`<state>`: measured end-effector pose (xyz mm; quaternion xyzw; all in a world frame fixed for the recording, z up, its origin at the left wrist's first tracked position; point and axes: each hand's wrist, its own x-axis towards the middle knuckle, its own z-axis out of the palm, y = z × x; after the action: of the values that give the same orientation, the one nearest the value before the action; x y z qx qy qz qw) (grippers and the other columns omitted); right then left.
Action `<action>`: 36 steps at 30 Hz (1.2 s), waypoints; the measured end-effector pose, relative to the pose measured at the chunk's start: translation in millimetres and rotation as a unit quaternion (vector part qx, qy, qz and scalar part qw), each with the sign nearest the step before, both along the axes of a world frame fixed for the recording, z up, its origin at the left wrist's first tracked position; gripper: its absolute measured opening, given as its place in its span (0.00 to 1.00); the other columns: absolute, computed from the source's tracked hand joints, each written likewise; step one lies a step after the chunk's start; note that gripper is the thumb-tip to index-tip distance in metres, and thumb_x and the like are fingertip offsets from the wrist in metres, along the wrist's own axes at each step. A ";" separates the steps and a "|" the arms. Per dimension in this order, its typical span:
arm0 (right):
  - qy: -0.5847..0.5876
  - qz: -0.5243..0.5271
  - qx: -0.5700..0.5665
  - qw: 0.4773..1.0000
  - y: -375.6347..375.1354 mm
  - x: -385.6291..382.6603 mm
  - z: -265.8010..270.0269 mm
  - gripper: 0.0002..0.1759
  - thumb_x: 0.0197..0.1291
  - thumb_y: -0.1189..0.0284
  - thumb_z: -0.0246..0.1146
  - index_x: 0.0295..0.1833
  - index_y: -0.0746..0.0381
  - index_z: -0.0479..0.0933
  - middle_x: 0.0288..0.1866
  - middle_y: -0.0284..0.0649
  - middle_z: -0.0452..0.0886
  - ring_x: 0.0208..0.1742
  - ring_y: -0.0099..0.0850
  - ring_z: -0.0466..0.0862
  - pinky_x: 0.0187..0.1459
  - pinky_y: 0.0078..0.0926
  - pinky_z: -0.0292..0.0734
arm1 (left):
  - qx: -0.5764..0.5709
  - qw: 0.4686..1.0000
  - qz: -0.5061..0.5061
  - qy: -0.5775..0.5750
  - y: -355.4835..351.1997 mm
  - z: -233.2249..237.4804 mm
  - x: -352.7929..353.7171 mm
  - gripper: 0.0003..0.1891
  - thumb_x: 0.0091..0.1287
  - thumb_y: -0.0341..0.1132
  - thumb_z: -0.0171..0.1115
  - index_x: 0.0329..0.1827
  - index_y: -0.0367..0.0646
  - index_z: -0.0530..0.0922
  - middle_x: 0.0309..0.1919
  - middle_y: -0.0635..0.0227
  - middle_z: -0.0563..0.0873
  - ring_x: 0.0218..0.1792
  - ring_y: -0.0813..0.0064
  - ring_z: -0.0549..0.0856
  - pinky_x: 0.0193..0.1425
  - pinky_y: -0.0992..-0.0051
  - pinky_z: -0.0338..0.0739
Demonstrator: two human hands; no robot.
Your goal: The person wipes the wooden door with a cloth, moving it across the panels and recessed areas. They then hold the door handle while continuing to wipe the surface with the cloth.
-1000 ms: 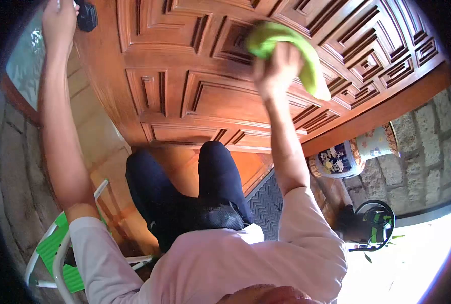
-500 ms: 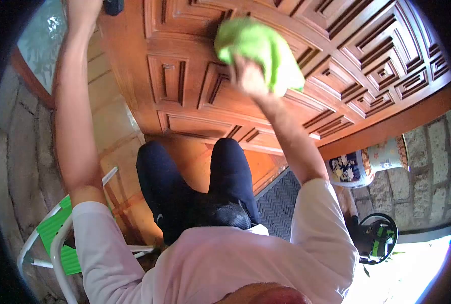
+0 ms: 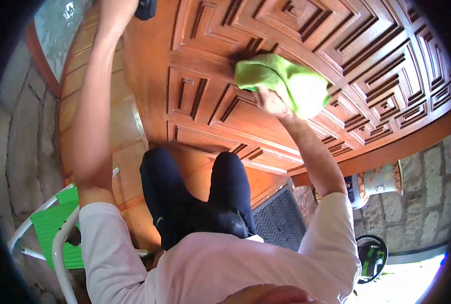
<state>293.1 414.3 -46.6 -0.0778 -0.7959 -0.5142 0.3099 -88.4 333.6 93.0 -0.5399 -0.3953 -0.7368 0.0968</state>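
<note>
My right hand [image 3: 273, 101] is closed on a bright green cloth [image 3: 267, 72], bunched and draped over the raised square mouldings of a carved wooden door [image 3: 195, 96]. Part of the cloth is washed out by sunlight, and it hides some of my fingers. At the top edge of the view, my left hand [image 3: 116, 9] is beside a black door handle [image 3: 145, 9]. Its fingers are cut off by the frame, so its grip cannot be made out.
A folding chair with a green seat [image 3: 58, 228] stands at the lower left by a stone wall [image 3: 13, 137]. On the right are a dark doormat [image 3: 281, 218], a patterned ceramic pot [image 3: 380, 183] and a round black-rimmed object [image 3: 372, 258].
The view has shifted, so the door appears further right and lower. My right hand has moved the green cloth slightly down across the door panels. My left hand stays near the handle.
</note>
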 end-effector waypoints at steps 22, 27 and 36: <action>0.385 -0.119 -0.118 0.907 -16.7 96.4 56.9 0.27 0.59 0.72 0.61 0.66 0.66 0.72 0.55 0.63 0.72 0.55 0.64 0.71 0.58 0.63 0.62 | -0.028 0.996 -0.038 -0.077 18.0 -9.2 -11.4 0.19 0.82 0.49 0.54 0.58 0.44 0.82 0.43 0.76 0.86 0.32 0.88 0.75 0.39 0.82 0.73; 0.376 -0.130 -0.185 0.898 -18.6 95.2 -20.5 0.35 0.58 0.67 0.64 0.72 0.65 0.68 0.64 0.68 0.69 0.66 0.68 0.66 0.68 0.72 0.52 | -0.049 0.995 -0.055 -0.065 18.4 -8.0 -15.9 0.21 0.83 0.49 0.52 0.58 0.40 0.81 0.43 0.74 0.85 0.31 0.86 0.74 0.37 0.82 0.71; 0.425 -0.104 -0.248 0.865 -36.6 81.9 64.8 0.33 0.68 0.61 0.62 0.71 0.67 0.65 0.59 0.66 0.71 0.62 0.65 0.70 0.65 0.59 0.63 | -0.058 0.996 -0.033 -0.065 20.6 -7.4 -15.7 0.19 0.81 0.48 0.54 0.56 0.41 0.81 0.42 0.72 0.87 0.32 0.85 0.77 0.38 0.82 0.74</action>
<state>375.0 377.7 18.2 -0.4449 -0.6760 -0.2464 0.5333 -104.2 354.1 85.6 -0.5082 -0.4247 -0.7491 0.0144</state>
